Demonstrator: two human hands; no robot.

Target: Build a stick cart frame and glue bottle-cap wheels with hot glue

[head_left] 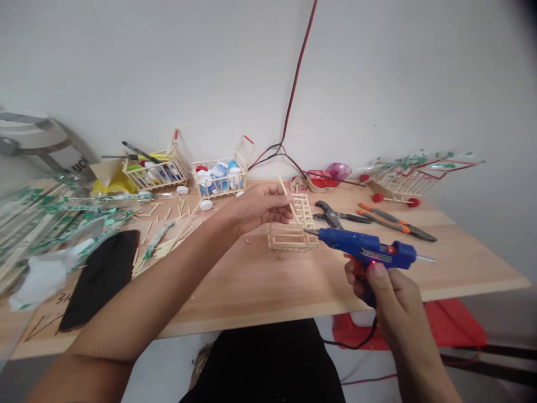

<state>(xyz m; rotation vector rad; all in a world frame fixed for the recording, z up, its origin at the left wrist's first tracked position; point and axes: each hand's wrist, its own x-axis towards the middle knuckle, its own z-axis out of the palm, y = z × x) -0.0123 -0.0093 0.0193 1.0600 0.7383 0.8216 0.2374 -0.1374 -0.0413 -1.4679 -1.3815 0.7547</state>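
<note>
Hands and materials about a small stick frame (292, 245) on a pale wooden tabletop (235, 285). The left hand (266, 207), just above and to the left of the frame, pinches a thin stick (282, 183) between thumb and fingers; the stick slants down toward the frame's ladder-like side. The right hand (390, 288), nearer the viewer and to the right of the frame, is closed around the grip of a blue glue gun (356, 242) (a red light glows beside the thumb). The nozzle points left at the frame's right end; whether it touches the frame or stick cannot be made out at this angle.

Just right of the frame lie black pliers (331, 212), and beyond them orange-handled pliers (392, 219). Behind the frame stands a red bowl (319, 180). Farther to its right and back is a red-trimmed cart (413, 184); back and to its left are a cart of bottle caps (218, 174) and, farther left, a cart of pens (157, 168). Left of the frame, loose sticks (170, 246) lie scattered, then a black phone (100, 280) and wrapped sticks (25, 240).
</note>
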